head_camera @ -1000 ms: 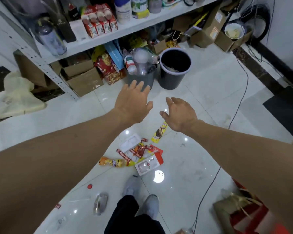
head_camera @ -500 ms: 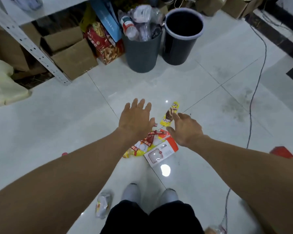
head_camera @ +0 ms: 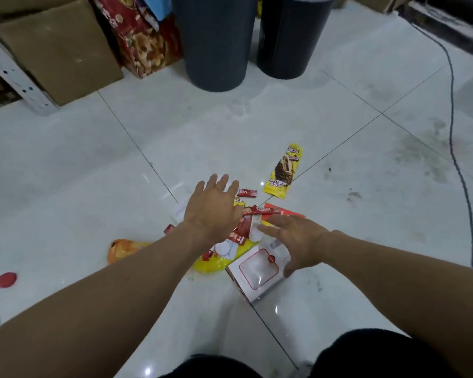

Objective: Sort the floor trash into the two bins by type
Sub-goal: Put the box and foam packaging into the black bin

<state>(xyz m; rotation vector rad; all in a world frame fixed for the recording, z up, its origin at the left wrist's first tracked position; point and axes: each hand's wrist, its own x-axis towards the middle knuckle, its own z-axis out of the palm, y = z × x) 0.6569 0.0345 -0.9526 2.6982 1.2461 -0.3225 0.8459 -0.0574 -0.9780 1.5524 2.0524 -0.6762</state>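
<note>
— White floor tiles, head view. Where's the trash?
— Wrapper pile lies beneath both hands: left hand and right hand, fingers spread, gripping nothing. One yellow wrapper lies just beyond.
— Bins?
— Two: grey bin and black bin, side by side.

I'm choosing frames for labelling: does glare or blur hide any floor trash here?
Head view: only small light glints on the glossy floor, none on the yellow snack wrapper, which is sharp; the red cap near the left edge is smeared; wide-angle distortion bends the tile seams.
</note>
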